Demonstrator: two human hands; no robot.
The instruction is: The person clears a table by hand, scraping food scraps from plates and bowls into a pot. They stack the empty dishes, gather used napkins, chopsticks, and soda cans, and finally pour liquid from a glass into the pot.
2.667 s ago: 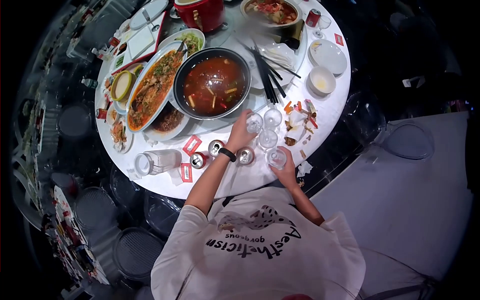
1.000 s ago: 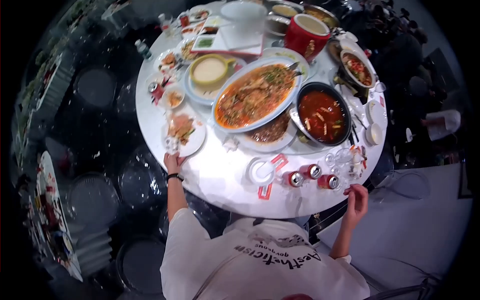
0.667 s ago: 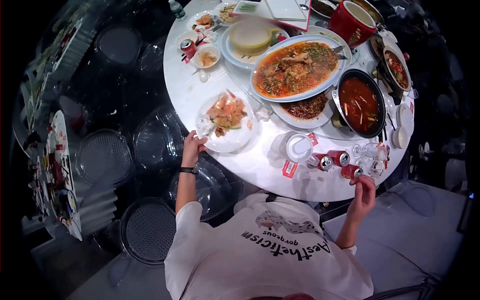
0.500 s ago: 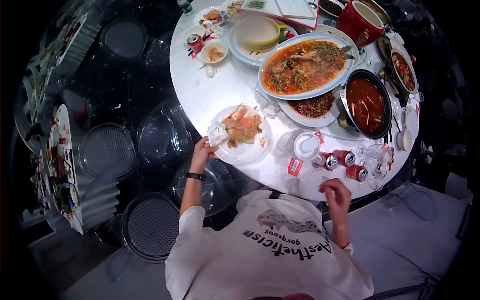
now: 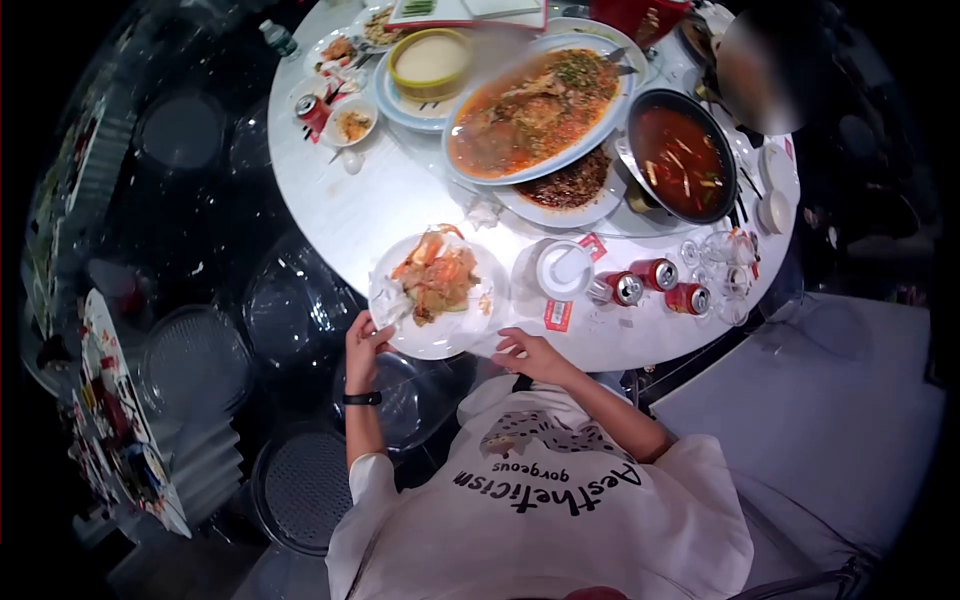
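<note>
A white plate (image 5: 452, 343) at the table's near left edge carries a heap of food scraps (image 5: 440, 278) and a crumpled tissue (image 5: 392, 298). My left hand (image 5: 366, 345), with a black band on its wrist, pinches the plate's near-left rim. Just right of the plate, over the table edge, my right hand (image 5: 528, 355) has its fingers apart and holds nothing. A lidded clear container (image 5: 564, 270) stands beyond it, beside a red-and-white packet (image 5: 558, 316). Several red cans (image 5: 656, 274) are farther right.
Dishes crowd the round white table (image 5: 320, 215): an oval fish platter (image 5: 535, 110), a black pot of red soup (image 5: 683, 155), a bamboo steamer (image 5: 430, 65). Glasses (image 5: 735, 250) cluster at the right edge. Clear chairs (image 5: 290, 300) stand at the left.
My right hand has moved left, from near the cans to beside the plate, and its fingers have spread. My left hand still grips the rim. The whole view has shifted.
</note>
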